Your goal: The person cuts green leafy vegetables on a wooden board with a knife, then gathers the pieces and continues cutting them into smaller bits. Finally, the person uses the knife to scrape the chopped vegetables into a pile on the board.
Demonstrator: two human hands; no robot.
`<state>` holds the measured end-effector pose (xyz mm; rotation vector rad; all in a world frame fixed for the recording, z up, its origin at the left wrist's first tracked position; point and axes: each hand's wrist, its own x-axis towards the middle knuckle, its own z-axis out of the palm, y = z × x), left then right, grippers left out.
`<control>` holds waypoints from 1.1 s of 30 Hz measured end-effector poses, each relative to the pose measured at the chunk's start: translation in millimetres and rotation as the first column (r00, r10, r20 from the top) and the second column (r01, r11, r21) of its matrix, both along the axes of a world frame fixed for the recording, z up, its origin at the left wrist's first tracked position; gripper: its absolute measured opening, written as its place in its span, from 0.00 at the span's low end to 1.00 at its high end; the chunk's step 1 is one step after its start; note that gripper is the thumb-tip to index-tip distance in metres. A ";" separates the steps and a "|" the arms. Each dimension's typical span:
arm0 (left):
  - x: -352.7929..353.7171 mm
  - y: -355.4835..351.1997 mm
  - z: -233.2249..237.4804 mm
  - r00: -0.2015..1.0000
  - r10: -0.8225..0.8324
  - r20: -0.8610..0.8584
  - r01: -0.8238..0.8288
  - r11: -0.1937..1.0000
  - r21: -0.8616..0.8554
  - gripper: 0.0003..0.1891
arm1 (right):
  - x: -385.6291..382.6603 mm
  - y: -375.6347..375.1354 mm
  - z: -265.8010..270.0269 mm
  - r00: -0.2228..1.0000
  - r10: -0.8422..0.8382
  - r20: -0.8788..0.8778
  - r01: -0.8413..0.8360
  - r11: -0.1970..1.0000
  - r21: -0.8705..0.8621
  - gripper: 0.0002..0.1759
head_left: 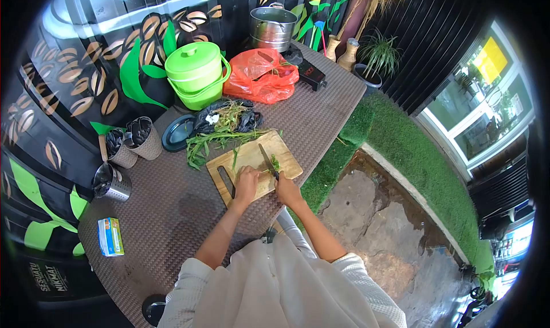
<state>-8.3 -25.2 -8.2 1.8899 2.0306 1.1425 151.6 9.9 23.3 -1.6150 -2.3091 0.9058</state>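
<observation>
Just left of frame centre, leafy stems point(200, 149) lie on the desk point(154, 213); your left grip point(246, 185) rests on the cutting board point(250, 154), its hold unclear; at centre, the knife point(265, 155), chopped greens point(275, 161) beside it, is clamped in your right grip point(285, 188).

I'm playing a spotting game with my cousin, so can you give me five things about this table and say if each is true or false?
1. The right hand holds a dark-handled metal knife. True.
2. The round, light-green plastic bucket has no lid on. False: its lid is on.
3. The shiny silver metal pot stands behind the red plastic bag. True.
4. The left hand touches the small blue, white and yellow box. False: it is over the flat wooden cutting board, away from the box.
5. The board lies on the brown, woven-patterned table. True.
</observation>
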 end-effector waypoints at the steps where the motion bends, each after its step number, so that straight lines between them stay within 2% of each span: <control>1: 2.1 -2.1 -2.1 1.000 -0.001 0.000 0.001 1.000 -0.002 0.07 | 0.8 0.8 3.5 1.000 0.014 0.010 -0.014 1.000 -0.001 0.17; 3: 5.9 -4.6 -4.8 0.997 0.055 -0.051 -0.055 0.998 -0.003 0.09 | 1.3 -0.8 4.1 0.999 0.027 0.021 -0.027 1.000 -0.002 0.16; 9: 9.9 -11.2 -4.9 0.981 0.049 -0.186 -0.032 0.995 0.091 0.11 | -12.5 -22.5 -21.5 0.998 -0.034 0.050 0.032 0.998 0.047 0.17; 12: 8.5 -10.2 -17.2 0.985 0.034 -0.170 -0.020 0.996 0.085 0.14 | -18.8 -12.3 -20.7 0.998 -0.036 0.056 0.033 0.998 0.050 0.19; 14: 11.2 -13.2 -9.0 0.977 0.042 -0.209 -0.026 0.996 0.080 0.14 | -20.9 3.0 -26.8 0.997 0.034 0.066 -0.039 0.996 0.082 0.19; 18: 9.9 -12.6 -10.8 0.961 0.049 -0.272 -0.021 0.994 0.106 0.14 | -14.0 4.2 -7.3 0.997 0.076 0.027 -0.078 0.996 0.053 0.20; 20: 9.0 -12.3 -15.2 0.965 0.053 -0.256 -0.027 0.994 0.105 0.14 | -11.4 -10.3 -1.3 0.997 0.029 0.067 -0.029 1.000 -0.005 0.23; 23: 9.5 -11.4 -15.6 0.973 0.049 -0.227 -0.027 0.995 0.096 0.14 | -19.3 -17.3 -19.5 0.995 -0.031 0.097 0.031 0.999 0.010 0.22; 28: 10.0 -15.1 -7.1 0.975 0.029 -0.219 -0.016 0.998 0.064 0.14 | -18.6 10.8 -24.1 0.998 0.053 0.025 -0.053 0.998 0.027 0.20; 33: 8.7 -13.0 -11.1 0.984 0.051 -0.172 -0.036 0.995 0.092 0.14 | -16.7 -13.7 -21.4 0.998 0.000 0.068 -0.001 1.000 0.012 0.22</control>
